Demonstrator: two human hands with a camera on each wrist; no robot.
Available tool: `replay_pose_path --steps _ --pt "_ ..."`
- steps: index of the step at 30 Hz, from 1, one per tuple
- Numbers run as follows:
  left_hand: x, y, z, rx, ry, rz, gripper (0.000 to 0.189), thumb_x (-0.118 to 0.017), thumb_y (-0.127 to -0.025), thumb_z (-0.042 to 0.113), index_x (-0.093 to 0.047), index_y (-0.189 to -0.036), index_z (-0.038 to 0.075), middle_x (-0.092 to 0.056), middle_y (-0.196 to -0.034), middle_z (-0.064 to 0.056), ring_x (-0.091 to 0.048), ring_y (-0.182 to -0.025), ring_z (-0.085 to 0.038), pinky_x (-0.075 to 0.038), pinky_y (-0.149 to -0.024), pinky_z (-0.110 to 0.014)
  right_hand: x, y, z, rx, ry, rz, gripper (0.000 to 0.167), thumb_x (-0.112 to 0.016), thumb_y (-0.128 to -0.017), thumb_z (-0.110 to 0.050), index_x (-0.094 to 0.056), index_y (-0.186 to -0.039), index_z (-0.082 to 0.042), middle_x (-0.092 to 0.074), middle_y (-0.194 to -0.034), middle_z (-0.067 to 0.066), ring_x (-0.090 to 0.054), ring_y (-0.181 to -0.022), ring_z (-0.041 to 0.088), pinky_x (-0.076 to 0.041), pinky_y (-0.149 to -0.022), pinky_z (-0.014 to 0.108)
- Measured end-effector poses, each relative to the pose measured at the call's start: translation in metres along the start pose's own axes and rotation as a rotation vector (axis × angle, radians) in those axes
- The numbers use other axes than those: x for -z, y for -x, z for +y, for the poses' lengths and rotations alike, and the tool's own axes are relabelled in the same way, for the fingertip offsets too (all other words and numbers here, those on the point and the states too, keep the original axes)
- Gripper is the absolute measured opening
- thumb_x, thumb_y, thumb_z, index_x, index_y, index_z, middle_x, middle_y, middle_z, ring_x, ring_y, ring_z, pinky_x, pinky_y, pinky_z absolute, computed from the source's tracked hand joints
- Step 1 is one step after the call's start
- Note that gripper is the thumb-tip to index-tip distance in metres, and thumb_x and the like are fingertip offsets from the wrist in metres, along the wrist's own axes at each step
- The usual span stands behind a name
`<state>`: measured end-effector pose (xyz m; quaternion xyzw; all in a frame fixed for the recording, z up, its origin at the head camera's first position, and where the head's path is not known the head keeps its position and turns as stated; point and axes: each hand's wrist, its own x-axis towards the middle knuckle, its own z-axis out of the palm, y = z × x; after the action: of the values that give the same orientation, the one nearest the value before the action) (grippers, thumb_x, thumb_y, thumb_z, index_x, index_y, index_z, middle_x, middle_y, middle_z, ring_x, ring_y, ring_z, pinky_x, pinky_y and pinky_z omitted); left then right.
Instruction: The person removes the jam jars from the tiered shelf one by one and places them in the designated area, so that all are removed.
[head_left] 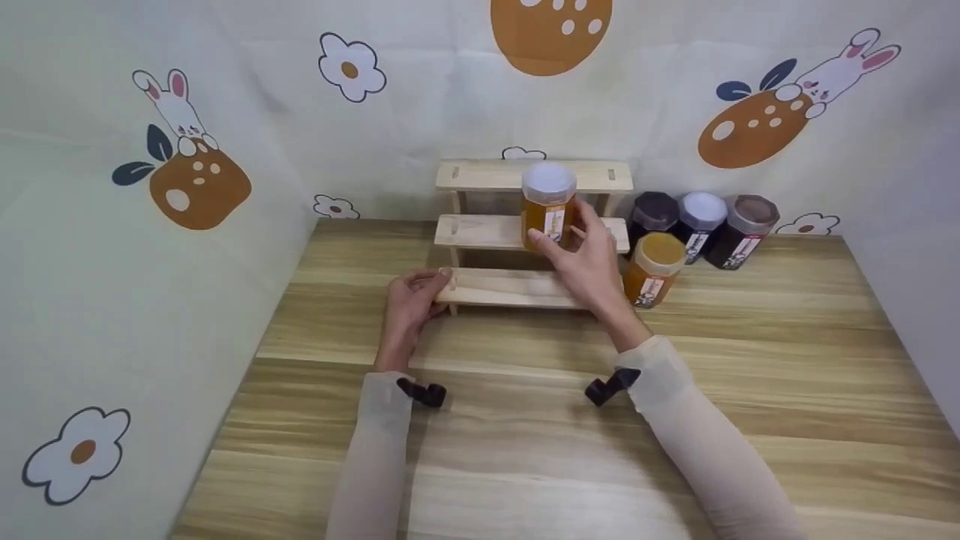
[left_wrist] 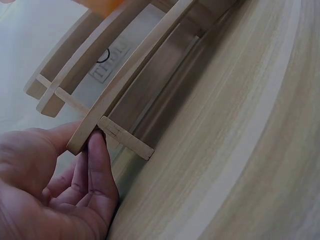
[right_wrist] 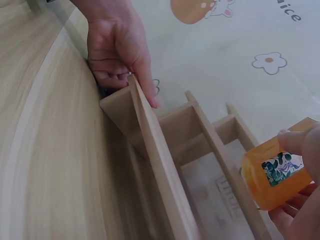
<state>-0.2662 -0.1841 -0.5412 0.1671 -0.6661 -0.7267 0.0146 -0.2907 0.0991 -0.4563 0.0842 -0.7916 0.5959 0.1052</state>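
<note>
A three-tier wooden shelf [head_left: 517,285] stands against the back wall. My left hand [head_left: 412,304] pinches the left end of its lowest tier, thumb on top and fingers beneath, as the left wrist view also shows. In my right hand [head_left: 596,262] is an upright jar of orange contents with a whitish lid [head_left: 549,184], gripped between thumb and fingers in front of the middle and top tiers. The right wrist view shows the jar [right_wrist: 280,172] by the shelf's upper boards; whether its base touches a tier I cannot tell.
Right of the shelf stands another orange jar with a yellowish lid [head_left: 660,259]. Behind it are three dark jars, one with a black lid [head_left: 655,212], one with a white lid [head_left: 703,214] and one with a brown lid [head_left: 752,217]. A patterned cloth [head_left: 420,97] hangs behind the wooden table [head_left: 525,450].
</note>
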Motion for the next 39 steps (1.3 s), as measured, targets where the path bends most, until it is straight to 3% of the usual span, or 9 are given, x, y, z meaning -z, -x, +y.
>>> replay_pose_path --steps 8,19,27,32,39 --pt "0.000 0.000 0.000 -0.004 0.004 -0.001 0.042 -0.085 -0.097 0.031 -0.072 -0.123 0.001 -0.077 -0.103 -0.005 -0.073 -0.081 -0.011 -0.064 -0.069 -0.025 0.048 0.013 0.001 0.026 -0.074 0.072 0.077 -0.089 -0.093 -0.029 -0.051 -0.154 -0.004 -0.060 -0.149 0.014 -0.060 -0.139 0.025 -0.053 -0.118 0.042" --pt "0.000 -0.001 -0.001 -0.025 0.011 0.000 0.041 -0.086 -0.096 0.029 -0.074 -0.123 0.001 -0.075 -0.103 -0.006 -0.070 -0.074 -0.009 -0.063 -0.066 -0.023 0.129 0.013 0.020 -0.040 -0.084 0.253 0.074 -0.090 -0.092 -0.028 -0.052 -0.154 -0.011 -0.059 -0.150 0.014 -0.059 -0.140 0.027 -0.049 -0.123 0.044" --pt "-0.001 -0.001 -0.001 -0.023 -0.009 0.017 0.043 -0.087 -0.095 0.031 -0.073 -0.123 0.000 -0.075 -0.105 -0.007 -0.071 -0.078 -0.010 -0.063 -0.066 -0.023 0.176 0.015 0.034 -0.112 -0.078 0.344 0.076 -0.089 -0.092 -0.024 -0.050 -0.156 -0.014 -0.056 -0.151 0.009 -0.057 -0.140 0.026 -0.048 -0.124 0.043" --pt "0.000 -0.001 0.000 -0.003 0.025 0.010 0.042 -0.087 -0.095 0.029 -0.073 -0.123 0.000 -0.075 -0.102 -0.006 -0.071 -0.076 -0.010 -0.063 -0.066 -0.023 0.195 0.022 0.045 -0.159 -0.010 0.340 0.080 -0.088 -0.093 -0.026 -0.046 -0.159 -0.014 -0.052 -0.155 0.008 -0.054 -0.144 0.026 -0.047 -0.125 0.042" --pt "-0.001 0.000 0.000 -0.005 0.020 0.012 0.041 -0.087 -0.096 0.030 -0.073 -0.121 0.001 -0.075 -0.098 -0.005 -0.071 -0.074 -0.009 -0.062 -0.065 -0.022 0.208 0.033 0.065 -0.179 0.075 0.241 0.083 -0.088 -0.093 -0.024 -0.041 -0.160 -0.015 -0.049 -0.155 0.006 -0.052 -0.145 0.029 -0.047 -0.125 0.048"
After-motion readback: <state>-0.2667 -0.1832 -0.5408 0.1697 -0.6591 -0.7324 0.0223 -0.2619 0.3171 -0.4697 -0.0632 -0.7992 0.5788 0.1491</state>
